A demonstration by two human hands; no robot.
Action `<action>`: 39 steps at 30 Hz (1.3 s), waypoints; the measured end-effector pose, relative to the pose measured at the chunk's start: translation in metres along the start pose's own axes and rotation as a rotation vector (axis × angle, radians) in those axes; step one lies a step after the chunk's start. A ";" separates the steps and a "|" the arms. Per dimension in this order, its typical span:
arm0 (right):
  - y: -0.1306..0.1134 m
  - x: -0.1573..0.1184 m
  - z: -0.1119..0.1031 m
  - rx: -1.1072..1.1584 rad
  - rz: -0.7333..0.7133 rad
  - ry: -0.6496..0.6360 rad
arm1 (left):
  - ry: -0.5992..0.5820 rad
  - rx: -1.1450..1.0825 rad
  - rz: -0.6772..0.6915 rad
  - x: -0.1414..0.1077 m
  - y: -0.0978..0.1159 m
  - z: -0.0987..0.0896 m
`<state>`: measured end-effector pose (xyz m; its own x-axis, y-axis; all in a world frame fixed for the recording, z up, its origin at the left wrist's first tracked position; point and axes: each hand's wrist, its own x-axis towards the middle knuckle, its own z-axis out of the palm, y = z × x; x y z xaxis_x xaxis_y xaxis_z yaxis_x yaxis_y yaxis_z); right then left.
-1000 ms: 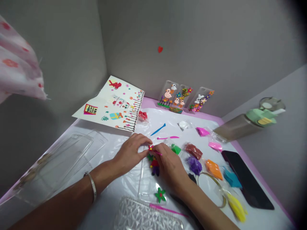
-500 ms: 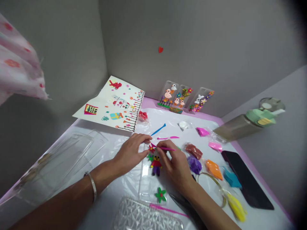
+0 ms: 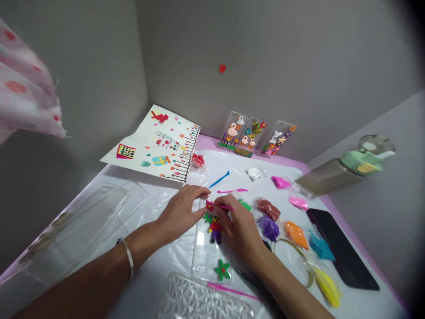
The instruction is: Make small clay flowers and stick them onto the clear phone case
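A clear phone case (image 3: pixel 203 252) lies on the white table cover. It carries a clay figure (image 3: pixel 216 229) in red and purple, a green flower (image 3: pixel 222 270) near its lower end and a red flower (image 3: pixel 209 205) near its top. My left hand (image 3: pixel 182 210) rests at the case's upper left edge, thumb and fingers apart on either side of the red flower, with nothing between them. My right hand (image 3: pixel 239 226) pinches a thin pink tool (image 3: pixel 227 207), its tip hidden at the fingertips beside the red flower.
Bagged clay in purple (image 3: pixel 268 228), orange (image 3: pixel 296 235) and other colours lies at the right, near a black phone (image 3: pixel 341 248) and a bottle (image 3: pixel 332 177). Decorated cases (image 3: pixel 232 130) lean on the back wall. A drawn sheet (image 3: pixel 142 144) stands back left; a textured case (image 3: pixel 199 301) lies in front.
My right hand has shifted slightly left and up with the pink tool, closer to the red flower. More of the green clay behind it shows. My left hand has stayed in place.
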<state>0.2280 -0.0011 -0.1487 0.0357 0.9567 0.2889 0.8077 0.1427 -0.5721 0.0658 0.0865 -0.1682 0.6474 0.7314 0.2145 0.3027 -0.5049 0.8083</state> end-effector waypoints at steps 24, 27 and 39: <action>0.004 0.003 -0.011 0.396 0.173 0.080 | -0.011 0.034 0.011 0.000 0.003 -0.003; 0.004 0.003 -0.012 0.464 0.194 0.029 | -0.012 0.020 0.014 -0.001 0.004 -0.004; -0.005 0.005 -0.011 0.419 0.223 -0.058 | -0.032 0.022 0.026 -0.001 0.006 -0.004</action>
<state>0.2310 0.0003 -0.1359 0.1388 0.9864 0.0880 0.4768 0.0113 -0.8789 0.0637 0.0847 -0.1617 0.6770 0.7032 0.2174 0.3003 -0.5336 0.7906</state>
